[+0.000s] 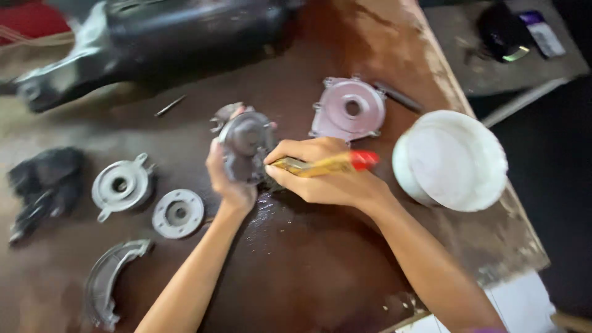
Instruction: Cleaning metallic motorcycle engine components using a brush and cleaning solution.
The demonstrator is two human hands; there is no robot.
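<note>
Left hand (227,179) grips a round casting (246,147), right hand (320,176) clasps a brush (327,164); the wet bench (296,259) could let the casting slip.

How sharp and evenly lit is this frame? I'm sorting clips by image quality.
Head view: motion blur softens everything, strongest on the large dark metal housing at the top edge; the left hand and right hand read clearly enough; glare glistens on the wet patch of the brown wooden table; the white plastic bowl looks washed out.

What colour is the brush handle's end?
Red, on a yellow handle; brush in right hand, head view.
</note>
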